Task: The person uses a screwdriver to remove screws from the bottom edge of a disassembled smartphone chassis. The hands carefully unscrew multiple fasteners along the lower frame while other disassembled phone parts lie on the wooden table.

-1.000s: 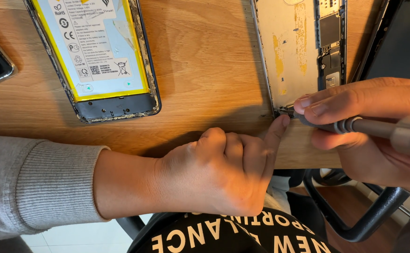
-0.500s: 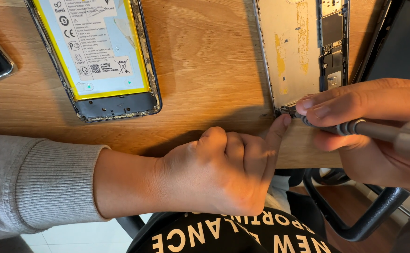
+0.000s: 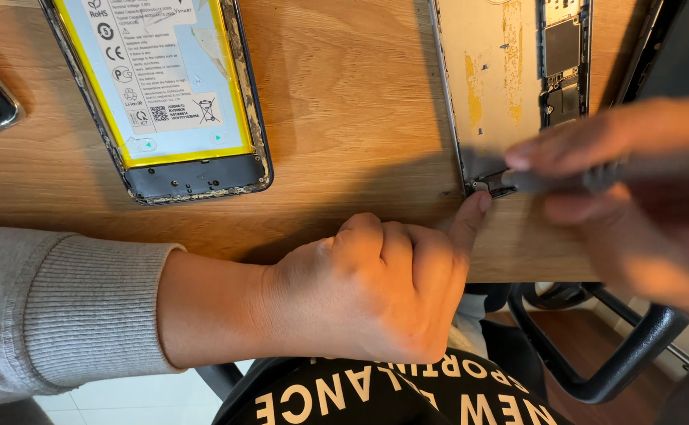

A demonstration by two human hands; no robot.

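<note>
open phone left on table | phone frame right

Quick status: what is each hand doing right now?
Left hand: curled shut, holds nothing, index fingertip pressed at the corner of the opened phone frame.
Right hand: closed on the dark screwdriver, blurred.

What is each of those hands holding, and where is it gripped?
The right hand pinches a slim dark screwdriver along its shaft near the tip. The left hand holds nothing; its forefinger presses beside the opened phone frame's corner.
</note>
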